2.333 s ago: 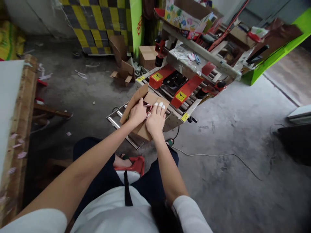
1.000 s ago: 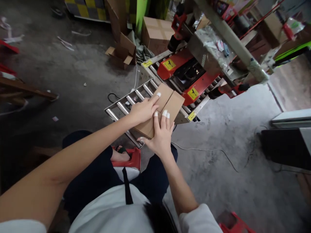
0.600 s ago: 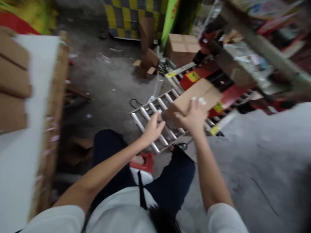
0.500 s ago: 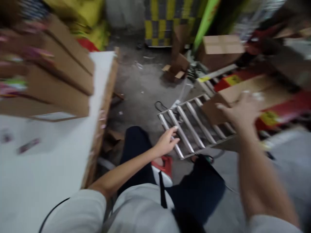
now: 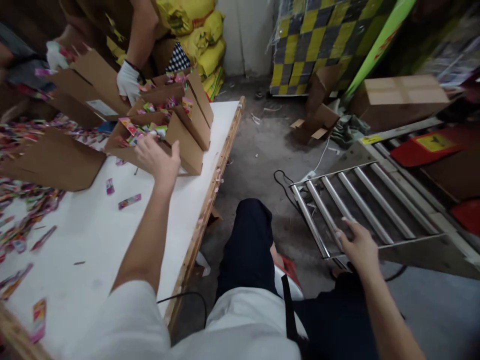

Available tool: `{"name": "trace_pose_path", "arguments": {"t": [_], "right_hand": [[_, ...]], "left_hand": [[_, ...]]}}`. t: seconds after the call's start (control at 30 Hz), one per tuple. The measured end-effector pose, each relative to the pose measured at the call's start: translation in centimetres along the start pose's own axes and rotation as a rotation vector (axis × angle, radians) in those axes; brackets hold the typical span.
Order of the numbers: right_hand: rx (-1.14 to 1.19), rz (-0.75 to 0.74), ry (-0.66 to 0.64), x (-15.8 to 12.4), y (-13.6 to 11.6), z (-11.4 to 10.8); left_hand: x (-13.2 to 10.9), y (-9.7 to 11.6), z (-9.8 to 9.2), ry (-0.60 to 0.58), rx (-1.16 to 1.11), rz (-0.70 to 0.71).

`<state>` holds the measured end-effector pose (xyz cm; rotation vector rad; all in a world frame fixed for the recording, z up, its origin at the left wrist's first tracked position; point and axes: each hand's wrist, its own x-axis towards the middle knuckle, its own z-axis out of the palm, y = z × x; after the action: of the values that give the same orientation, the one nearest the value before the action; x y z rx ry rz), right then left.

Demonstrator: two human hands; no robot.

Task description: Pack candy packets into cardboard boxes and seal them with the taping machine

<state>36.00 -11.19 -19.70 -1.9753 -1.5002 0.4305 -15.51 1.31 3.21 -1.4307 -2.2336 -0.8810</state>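
Observation:
My left hand [image 5: 159,156] is at the near side of an open cardboard box [image 5: 185,145] on the white table, thumb and fingers apart. Small colourful packets [image 5: 159,131] fill this box to near its rim; whether my fingertips touch them I cannot tell. Close behind it stand more open boxes [image 5: 200,117] with similar packets. My right hand [image 5: 359,246] hovers by the near edge of the roller conveyor [image 5: 360,200], fingers loosely apart and nothing in them. At the right edge, a brown carton [image 5: 457,172] sits between red guards, partly out of view.
Across the table [image 5: 90,235], a co-worker's white-gloved hand [image 5: 128,82] is at another box [image 5: 95,82]. Loose packets [image 5: 22,220] are heaped at left. A taped carton [image 5: 407,95], a torn open box [image 5: 318,122] and a cable [image 5: 283,175] lie around the conveyor's far side.
The view has swung left. My left hand has gone from the conveyor's end to the box on the table. My right hand has come off the carton, which is now farther right on the conveyor.

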Motion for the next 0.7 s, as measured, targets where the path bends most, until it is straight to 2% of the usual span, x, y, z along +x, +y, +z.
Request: {"name": "trace_pose_path", "arguments": {"t": [0.07,0.13,0.2,0.3,0.37,0.43,0.5,0.57,0.63,0.7], "right_hand": [[0.063,-0.002,-0.025,-1.4,-1.1,0.9],[0.124,0.012,-0.077,-2.7,-3.0,1.3],[0.212,0.021,-0.165,-3.9,-5.5,2.1],[0.426,0.012,-0.323,-5.7,-10.6,4.7],[0.633,0.047,-0.451,-6.8,-15.1,7.2],[0.897,0.171,-0.601,-7.9,-20.1,9.8],[1.211,0.365,-0.759,-9.0,-25.0,11.9],[1.504,0.561,-0.846,-10.0,-28.5,13.1],[1.679,0.721,-0.836,-10.6,-29.8,13.4],[1.737,0.805,-0.752,-10.7,-28.5,12.7]], "left_hand": [[3.2,0.1,0.6,-0.089,0.084,0.03],[5.1,0.0,0.6,-0.172,0.133,0.083],[5.7,-0.6,-0.3,-0.199,0.141,0.138],[4.5,-1.7,-3.5,-0.151,0.105,0.187],[2.5,-2.0,-6.2,-0.096,0.052,0.206],[-0.5,-1.4,-9.0,-0.069,-0.019,0.267],[-4.2,0.3,-11.3,-0.087,-0.091,0.355],[-8.1,2.8,-13.0,-0.096,-0.112,0.421],[-11.8,5.4,-14.2,-0.108,-0.094,0.496],[-14.8,8.0,-14.9,-0.13,-0.086,0.593]]}}
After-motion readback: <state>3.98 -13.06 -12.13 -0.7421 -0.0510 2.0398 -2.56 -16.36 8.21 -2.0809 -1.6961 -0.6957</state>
